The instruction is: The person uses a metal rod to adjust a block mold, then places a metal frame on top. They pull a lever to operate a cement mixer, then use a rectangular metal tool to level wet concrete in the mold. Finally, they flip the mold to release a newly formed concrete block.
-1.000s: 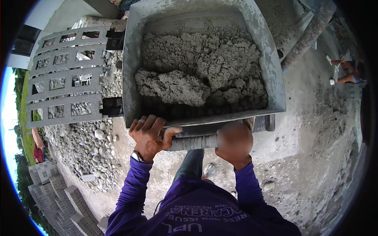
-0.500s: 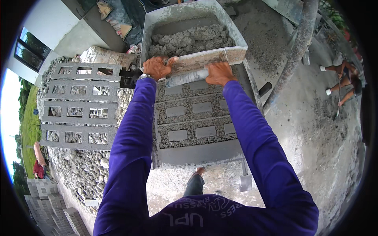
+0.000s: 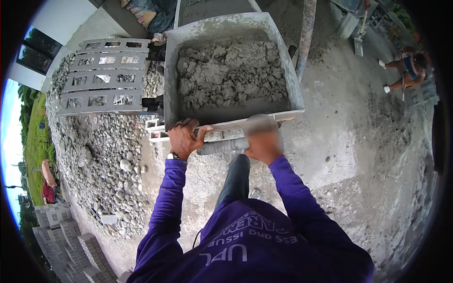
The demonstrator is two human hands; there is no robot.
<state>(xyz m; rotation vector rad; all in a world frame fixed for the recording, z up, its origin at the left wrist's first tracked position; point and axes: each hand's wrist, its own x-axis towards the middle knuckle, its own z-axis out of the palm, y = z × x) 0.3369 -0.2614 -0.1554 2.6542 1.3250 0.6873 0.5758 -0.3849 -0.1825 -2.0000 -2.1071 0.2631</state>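
A grey, open-topped metal box point(image 3: 296, 89) heaped with wet concrete mix point(image 3: 231, 70) stands in front of me. Along its near wall runs a thick, ridged, cement-coated handle point(image 3: 221, 146). My left hand point(image 3: 185, 137) is closed at the handle's left end, its thumb up against the box's near edge. Around the right end my right hand point(image 3: 264, 141) is closed too, though its upper part is blurred. The box now covers the block mould beneath it.
Left of the box lies a grey grate point(image 3: 101, 80) with rectangular openings, above loose stones point(image 3: 118, 155). Stacked hollow blocks point(image 3: 71, 240) stand at lower left. A slanting pipe point(image 3: 306, 37) rises beyond the box's right side. Another person point(image 3: 409, 70) works at far right.
Both hands have drawn the box toward me by its handle. It has slid over the mould rows that showed before. My view has shifted, and my arms are now more bent.
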